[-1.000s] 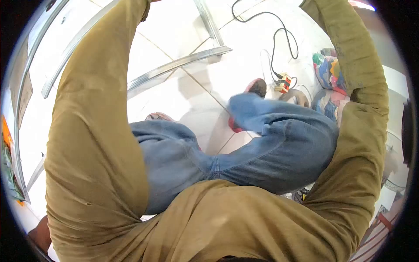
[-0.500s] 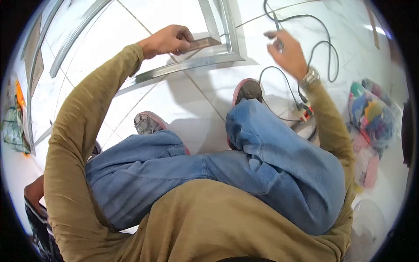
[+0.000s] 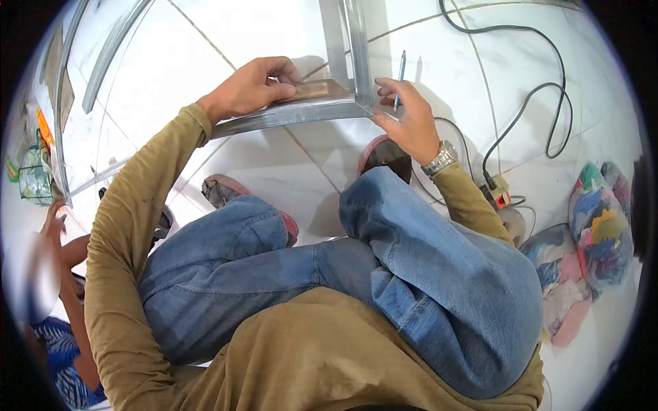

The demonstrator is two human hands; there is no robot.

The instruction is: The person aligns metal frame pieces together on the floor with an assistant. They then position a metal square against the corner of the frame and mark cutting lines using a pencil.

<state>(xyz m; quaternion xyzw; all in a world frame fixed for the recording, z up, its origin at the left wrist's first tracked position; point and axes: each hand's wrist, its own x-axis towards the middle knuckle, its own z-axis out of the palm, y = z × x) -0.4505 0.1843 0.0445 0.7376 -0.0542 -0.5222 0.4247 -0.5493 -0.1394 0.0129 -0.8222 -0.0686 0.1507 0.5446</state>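
Observation:
My left hand [image 3: 250,89] is closed on a brown flat piece with a slanted end [image 3: 321,89], thumb on top. That piece lies along the inner side of the near bar of a grey metal frame [image 3: 295,115], close to its corner. At the right, my right hand [image 3: 411,122] has a slim blue-grey pen [image 3: 400,79] between its fingers, pointing away from me. Its thumb is at the outside of the frame corner, and I cannot tell whether it touches the metal.
A black cable [image 3: 528,103] loops across the tiled floor to an orange-and-white socket block [image 3: 502,195]. Clear bags of colourful cloth [image 3: 596,226] sit at the right. Curved-looking metal bars [image 3: 113,51] lie at the upper left. Another person's arm [image 3: 75,308] shows at the lower left.
My left hand has brought the brown piece up against the near bar. My right hand has come left and down to the frame corner with the pen. Another person has come into view at left.

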